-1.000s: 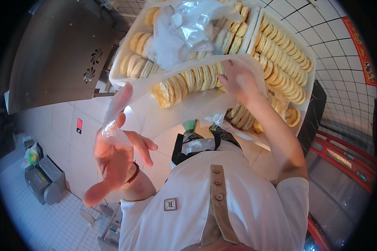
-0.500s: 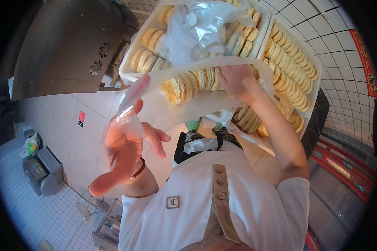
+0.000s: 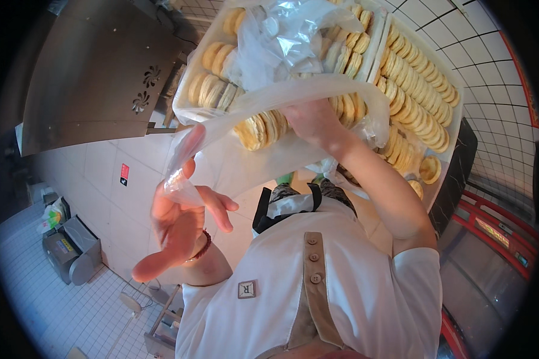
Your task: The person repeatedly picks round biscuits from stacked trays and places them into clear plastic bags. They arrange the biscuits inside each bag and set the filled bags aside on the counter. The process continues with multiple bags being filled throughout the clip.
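Observation:
A large translucent plastic bag [image 3: 221, 173] stretches between my hands, with a row of round golden flatbreads [image 3: 255, 133] lying inside it. My left hand [image 3: 182, 224] holds the bag's left edge spread; the film drapes over its raised fingers, and the thumb sticks out below. Through the bag's mouth my right hand [image 3: 315, 122] reaches in, its curled fingers on the middle of the row, with flatbreads on both sides. The film partly hides its fingertips. Beyond the bag, a white tray [image 3: 184, 113] holds more stacked flatbreads under crumpled clear plastic [image 3: 281, 45].
A second white tray [image 3: 453, 134] on the right carries long rows of flatbreads, beside a black counter edge [image 3: 455, 179]. A brown metal cabinet [image 3: 90, 78] stands at upper left. A red-framed case [image 3: 491, 239] is at lower right, and a grey device [image 3: 60, 254] at far left.
My right hand has slid left along the row inside the bag, and flatbreads now show to its right. My left hand keeps nearly the same pose on the bag's edge.

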`<state>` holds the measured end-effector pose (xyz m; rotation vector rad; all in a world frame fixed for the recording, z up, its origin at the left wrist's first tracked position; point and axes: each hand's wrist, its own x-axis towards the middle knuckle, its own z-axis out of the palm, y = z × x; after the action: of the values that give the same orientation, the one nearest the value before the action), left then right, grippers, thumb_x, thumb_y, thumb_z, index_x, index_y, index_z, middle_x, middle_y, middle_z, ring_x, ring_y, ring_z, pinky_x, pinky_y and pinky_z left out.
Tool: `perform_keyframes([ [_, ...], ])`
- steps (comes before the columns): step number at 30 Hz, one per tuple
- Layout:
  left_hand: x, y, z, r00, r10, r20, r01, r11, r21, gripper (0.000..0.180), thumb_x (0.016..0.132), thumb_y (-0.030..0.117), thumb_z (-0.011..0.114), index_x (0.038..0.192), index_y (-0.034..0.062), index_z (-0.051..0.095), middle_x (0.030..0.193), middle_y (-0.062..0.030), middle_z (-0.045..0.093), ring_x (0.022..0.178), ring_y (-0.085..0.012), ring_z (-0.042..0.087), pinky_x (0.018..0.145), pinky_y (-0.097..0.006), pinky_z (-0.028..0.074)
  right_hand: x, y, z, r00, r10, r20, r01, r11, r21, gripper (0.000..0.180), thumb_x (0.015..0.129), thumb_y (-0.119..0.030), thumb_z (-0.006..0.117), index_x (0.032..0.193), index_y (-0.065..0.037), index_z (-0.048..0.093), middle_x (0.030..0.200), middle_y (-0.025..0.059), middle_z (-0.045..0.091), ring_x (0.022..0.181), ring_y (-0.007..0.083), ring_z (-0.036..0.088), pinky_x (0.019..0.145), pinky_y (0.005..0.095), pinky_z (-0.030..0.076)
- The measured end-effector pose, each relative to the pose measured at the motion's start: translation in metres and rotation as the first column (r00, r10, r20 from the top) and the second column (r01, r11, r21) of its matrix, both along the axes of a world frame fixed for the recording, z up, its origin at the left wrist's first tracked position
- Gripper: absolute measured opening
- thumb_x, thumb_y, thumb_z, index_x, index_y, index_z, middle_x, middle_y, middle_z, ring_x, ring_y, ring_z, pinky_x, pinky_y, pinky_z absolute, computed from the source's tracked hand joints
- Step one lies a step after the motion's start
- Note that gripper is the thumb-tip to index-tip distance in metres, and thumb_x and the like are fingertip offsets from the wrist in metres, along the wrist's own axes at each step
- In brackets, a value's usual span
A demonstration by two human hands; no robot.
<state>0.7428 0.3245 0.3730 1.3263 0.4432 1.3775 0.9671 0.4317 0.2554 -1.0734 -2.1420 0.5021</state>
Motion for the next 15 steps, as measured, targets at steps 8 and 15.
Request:
perform_keyframes([
  [8, 0.001, 0.005, 0.005, 0.999, -0.016, -0.052, 0.018, 0.999, 0.038, 0.12, 0.061, 0.091, 0.027, 0.137, -0.0013, 0.032, 0.135, -0.0416, 0.022, 0.061, -0.0185, 0.065, 0.066, -0.032, 0.056, -0.013, -0.004, 0.02, 0.979, 0.137, 0.154, -0.108, 0.977, -0.185, 0.028, 0.077, -0.019, 0.064, 0.102, -0.007, 0.063, 0.099, 0.0118, 0.061, 0.093, 0.0296, 0.057, 0.082, 0.0386, 0.043],
  [15, 0.014, -0.002, 0.004, 0.983, 0.109, -0.146, -0.119, 0.991, -0.06, 0.122, 0.054, 0.095, 0.027, 0.114, -0.0099, 0.047, 0.133, -0.0433, 0.024, 0.064, -0.0215, 0.066, 0.061, -0.034, 0.056, -0.064, -0.026, 0.033, 0.903, -0.01, 0.43, 0.038, 0.998, -0.057, 0.036, 0.07, -0.031, 0.069, 0.097, -0.009, 0.063, 0.103, 0.0088, 0.059, 0.101, 0.0285, 0.053, 0.087, 0.0384, 0.04],
])
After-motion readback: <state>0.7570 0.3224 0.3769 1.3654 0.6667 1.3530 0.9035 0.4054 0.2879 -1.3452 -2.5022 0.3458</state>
